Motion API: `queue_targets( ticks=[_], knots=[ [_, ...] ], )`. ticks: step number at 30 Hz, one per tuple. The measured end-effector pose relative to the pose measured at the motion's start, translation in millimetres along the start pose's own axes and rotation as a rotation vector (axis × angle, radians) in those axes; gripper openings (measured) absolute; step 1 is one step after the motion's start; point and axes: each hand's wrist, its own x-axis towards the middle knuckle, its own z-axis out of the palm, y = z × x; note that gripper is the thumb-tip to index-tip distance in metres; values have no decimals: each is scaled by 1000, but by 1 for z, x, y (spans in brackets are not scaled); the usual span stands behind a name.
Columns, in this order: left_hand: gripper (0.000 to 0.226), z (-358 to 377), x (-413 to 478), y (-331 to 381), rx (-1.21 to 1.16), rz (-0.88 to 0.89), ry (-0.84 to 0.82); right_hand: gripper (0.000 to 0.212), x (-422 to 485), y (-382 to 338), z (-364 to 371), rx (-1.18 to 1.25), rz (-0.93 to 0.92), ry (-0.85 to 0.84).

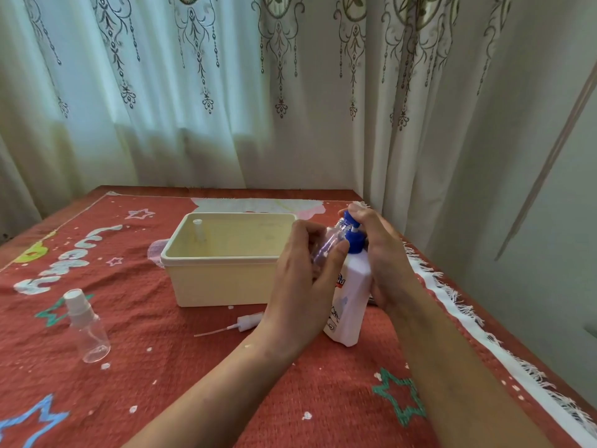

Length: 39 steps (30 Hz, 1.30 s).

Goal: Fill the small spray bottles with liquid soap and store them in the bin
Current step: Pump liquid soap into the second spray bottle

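My left hand (302, 279) grips a small clear spray bottle (329, 244) with no cap, tilted with its mouth under the blue pump nozzle (350, 229) of a white liquid soap bottle (350, 302). My right hand (384, 260) rests on top of the pump head, fingers curled over it. The removed white spray cap with its thin tube (239, 324) lies on the cloth in front of the cream bin (226, 279). Another capped clear spray bottle (87, 324) stands at the left. A white spray top (198, 229) shows inside the bin.
A red patterned cloth (193, 383) with stars covers the table. Its white fringed edge (484, 334) runs along the right, close to a wall. Curtains (226, 92) hang right behind the table's far edge.
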Motion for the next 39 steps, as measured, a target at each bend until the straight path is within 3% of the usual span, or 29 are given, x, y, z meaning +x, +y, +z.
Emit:
queue_targets(
  ticks=[3, 8, 15, 22, 31, 39],
  knots=[
    [17, 1, -1, -3, 13, -2, -10, 14, 0, -1, 1, -12, -11, 0],
    [16, -2, 2, 3, -21, -9, 1, 41, -6, -4, 2, -16, -2, -29],
    [21, 1, -1, -4, 40, 16, 18, 17, -2, -3, 2, -22, 10, 0],
    [18, -1, 2, 3, -9, 3, 10, 36, -5, -4, 3, -40, 10, -30],
    [19, 1, -1, -4, 35, -2, -5, 14, 0, -1, 1, -29, -3, 0],
    [18, -1, 2, 2, 0, -8, 12, 38, -6, -5, 3, -27, 11, -28]
  ],
)
